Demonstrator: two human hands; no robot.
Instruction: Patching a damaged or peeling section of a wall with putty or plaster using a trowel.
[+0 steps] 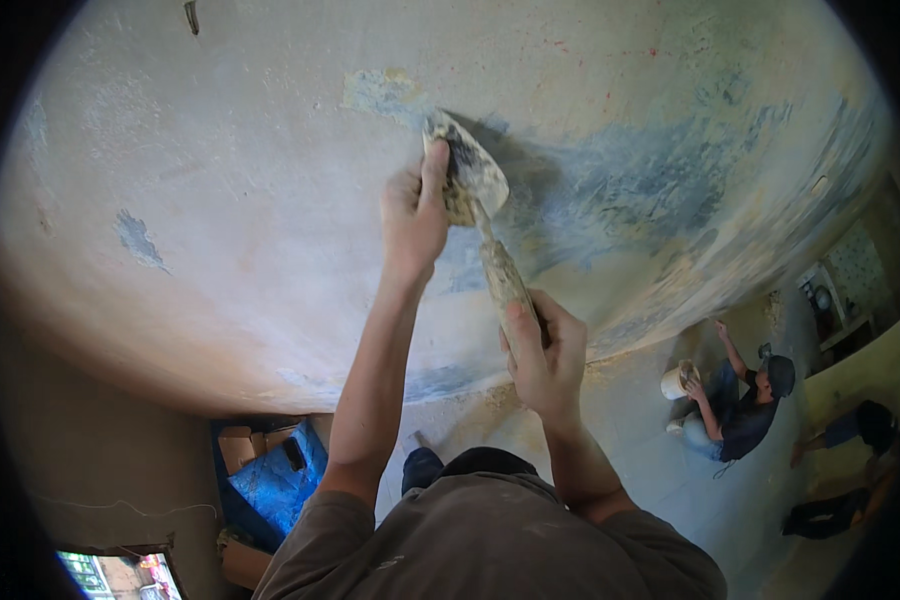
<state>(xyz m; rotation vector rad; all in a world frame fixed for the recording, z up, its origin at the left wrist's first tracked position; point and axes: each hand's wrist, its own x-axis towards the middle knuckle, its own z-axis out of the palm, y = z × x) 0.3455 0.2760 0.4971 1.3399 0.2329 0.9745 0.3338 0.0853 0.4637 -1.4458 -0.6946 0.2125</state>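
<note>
My right hand (548,355) is wrapped round the worn, putty-crusted handle of a trowel (502,268). The metal blade, smeared dark and whitish, points up against the wall (270,170). My left hand (417,215) grips the blade's left side, with the thumb lying along its face. A yellowish-brown patch shows at the blade's lower edge beside that thumb; whether it is putty or a separate piece I cannot tell. Right of the blade spreads a rough blue-grey patch (630,180) of wall, and a smaller pale, flaking patch (385,92) lies just above its tip.
At the right, a person (750,405) in a dark cap crouches by the wall with a pale bucket (678,380). Another person, partly in shadow, is at the far right edge. Blue plastic sheeting (280,480) and cardboard boxes (238,448) lie at the lower left.
</note>
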